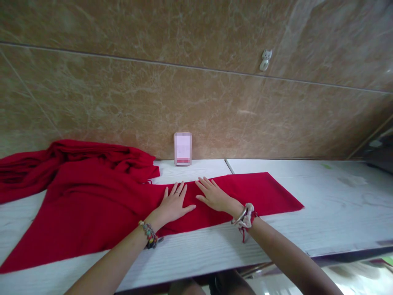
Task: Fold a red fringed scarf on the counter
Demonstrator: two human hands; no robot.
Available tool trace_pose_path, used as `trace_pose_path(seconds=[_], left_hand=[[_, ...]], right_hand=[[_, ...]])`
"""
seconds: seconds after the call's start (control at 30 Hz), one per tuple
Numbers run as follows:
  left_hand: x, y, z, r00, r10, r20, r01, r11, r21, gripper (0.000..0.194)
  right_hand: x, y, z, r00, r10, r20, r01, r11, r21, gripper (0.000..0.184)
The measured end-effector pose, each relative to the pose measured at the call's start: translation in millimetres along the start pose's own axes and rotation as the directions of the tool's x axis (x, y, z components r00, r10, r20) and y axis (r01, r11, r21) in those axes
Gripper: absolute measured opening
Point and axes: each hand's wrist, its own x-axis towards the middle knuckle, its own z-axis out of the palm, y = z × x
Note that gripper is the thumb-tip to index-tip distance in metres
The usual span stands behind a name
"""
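Observation:
A long piece of red cloth (92, 213) lies across the white table. Its right part is flat, with straight edges and a slanted end; toward the left it widens and shows soft wrinkles. At the back left the red cloth is bunched in loose folds. My left hand (173, 207) rests palm down on the cloth near its middle, fingers spread and thumb pointing right. Just to the right, my right hand (216, 196) also lies flat on the cloth, with its fingers stretched toward the wall. Neither hand grips anything.
The white table (346, 205) runs along a brown marbled tile wall (196, 102). A phone (183, 149) leans upright against that wall behind the cloth. Higher up is a small white cat-shaped hook (265, 60). A dark object (380, 147) stands at the far right.

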Motion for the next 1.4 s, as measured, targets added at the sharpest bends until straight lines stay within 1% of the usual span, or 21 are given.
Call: trace_pose_path(seconds=[0.07,0.13,0.23,0.33,0.43,0.6,0.67,0.7,0.77,0.83,0.87,0.9,0.97,1.0,1.07,1.1,1.13,1.2,1.23,1.3,1.4], left_hand=[[-0.2,0.9,-1.1,1.000,-0.013,0.007,0.013,1.000,0.004,0.081],[-0.6,1.7,-2.3,1.000,-0.018,0.015,0.018,1.000,0.004,0.081],[-1.5,2.6,-4.1,0.999,-0.025,0.024,0.025,1.000,0.007,0.083],[-2.5,3.8,-6.9,0.999,-0.035,0.036,0.034,0.999,0.015,0.083],[-3.7,5.3,-10.6,0.998,-0.039,0.055,0.038,0.999,0.021,0.082],[-4.9,7.4,-14.6,0.997,-0.036,0.068,0.034,0.999,0.020,0.081],[-4.7,7.3,-14.2,0.997,-0.036,0.062,0.035,0.999,0.014,0.081],[-4.5,7.1,-13.6,0.998,-0.035,0.059,0.035,0.999,0.012,0.081],[-3.9,6.2,-12.1,0.998,-0.029,0.050,0.029,1.000,0.012,0.081],[-3.4,5.2,-10.7,0.999,-0.020,0.041,0.020,1.000,0.015,0.081],[-3.2,4.9,-10.2,0.999,-0.017,0.038,0.016,1.000,0.017,0.082],[-3.1,4.6,-10.0,0.999,-0.015,0.038,0.014,1.000,0.018,0.082],[-3.1,4.4,-9.9,0.999,-0.019,0.041,0.018,1.000,0.021,0.082],[-3.2,4.2,-9.8,0.999,-0.023,0.042,0.022,0.999,0.024,0.082],[-3.3,3.7,-8.8,0.999,-0.026,0.037,0.025,0.999,0.034,0.082],[-3.2,3.2,-7.8,0.999,-0.027,0.030,0.026,0.999,0.041,0.082],[-3.0,2.5,-6.5,0.999,-0.026,0.023,0.024,0.999,0.049,0.081],[-2.1,0.8,-3.5,1.000,-0.018,0.010,0.018,0.998,0.058,0.080],[-1.5,-0.2,-2.0,1.000,-0.014,0.005,0.014,0.998,0.059,0.080],[-0.1,-1.8,0.5,1.000,-0.009,-0.004,0.010,0.998,0.057,0.080],[1.8,-3.0,2.6,1.000,-0.016,-0.005,0.016,0.998,0.062,0.081]], right_hand=[[6.1,-0.9,4.4,0.999,-0.022,0.026,0.022,1.000,-0.017,0.055],[8.1,4.1,9.0,0.999,-0.034,0.036,0.036,0.998,-0.049,0.054],[3.1,24.0,12.7,1.000,-0.019,0.014,0.021,0.991,-0.132,0.053],[-8.9,55.8,10.9,0.998,0.054,0.012,-0.051,0.981,-0.188,0.049],[-25.8,93.6,7.3,0.984,0.177,0.024,-0.169,0.967,-0.192,0.047],[-61.5,157.9,2.1,0.938,0.345,0.029,-0.329,0.914,-0.238,0.042],[-73.0,176.8,-1.3,0.918,0.397,0.016,-0.379,0.886,-0.269,0.041],[-76.4,182.2,-3.3,0.906,0.423,-0.001,-0.407,0.871,-0.274,0.041],[-76.9,181.7,-7.2,0.881,0.469,-0.058,-0.468,0.848,-0.250,0.043],[-69.7,163.5,-9.5,0.871,0.478,-0.112,-0.491,0.852,-0.181,0.048],[-64.3,148.1,-9.9,0.884,0.450,-0.125,-0.465,0.874,-0.142,0.050],[-58.3,129.7,-9.6,0.911,0.396,-0.115,-0.408,0.907,-0.104,0.051],[-46.8,89.0,-8.3,0.970,0.234,-0.058,-0.237,0.971,-0.036,0.053],[-42.2,69.9,-7.7,0.988,0.150,-0.024,-0.150,0.989,-0.011,0.055],[-36.5,41.3,-7.3,0.999,-0.002,0.051,0.000,1.000,0.029,0.057],[-35.5,34.0,-7.4,0.996,-0.045,0.076,0.042,0.998,0.039,0.057],[-35.8,32.2,-7.6,0.994,-0.065,0.093,0.062,0.997,0.042,0.056],[-40.1,43.9,-7.9,0.994,-0.037,0.102,0.034,0.999,0.026,0.054],[-44.1,56.3,-7.9,0.995,0.002,0.099,-0.003,1.000,0.014,0.053],[-55.7,89.0,-7.7,0.990,0.107,0.090,-0.106,0.994,-0.011,0.051],[-81.1,142.3,-8.6,0.954,0.292,0.064,-0.289,0.956,-0.058,0.048]])
